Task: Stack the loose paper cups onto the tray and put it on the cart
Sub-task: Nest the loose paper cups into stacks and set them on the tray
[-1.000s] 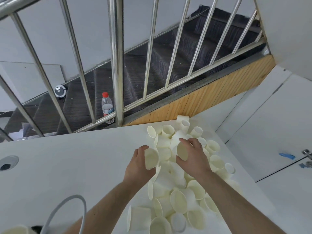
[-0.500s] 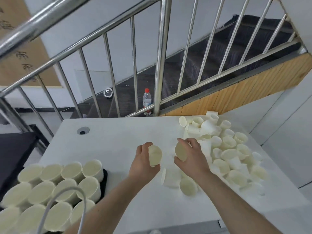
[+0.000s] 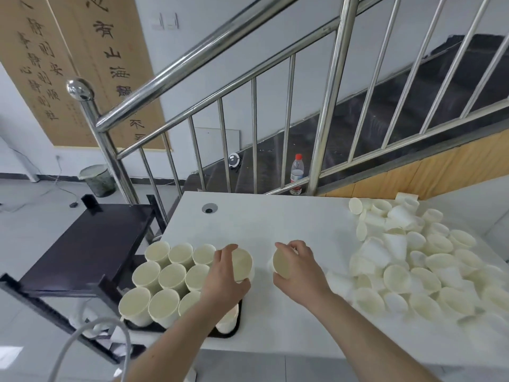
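Our left hand [image 3: 224, 279] grips one white paper cup [image 3: 241, 264] directly over the right edge of the black tray [image 3: 234, 330] of upright cup stacks [image 3: 173, 277]. Our right hand [image 3: 298, 271] grips a second cup [image 3: 282, 263], mouth facing us, further right.

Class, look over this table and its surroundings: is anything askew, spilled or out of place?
Yes. The loose paper cups lie tipped in a jumbled heap at the table's right, unlike the upright stacks on the tray. A plastic bottle stands oddly on the stairs.
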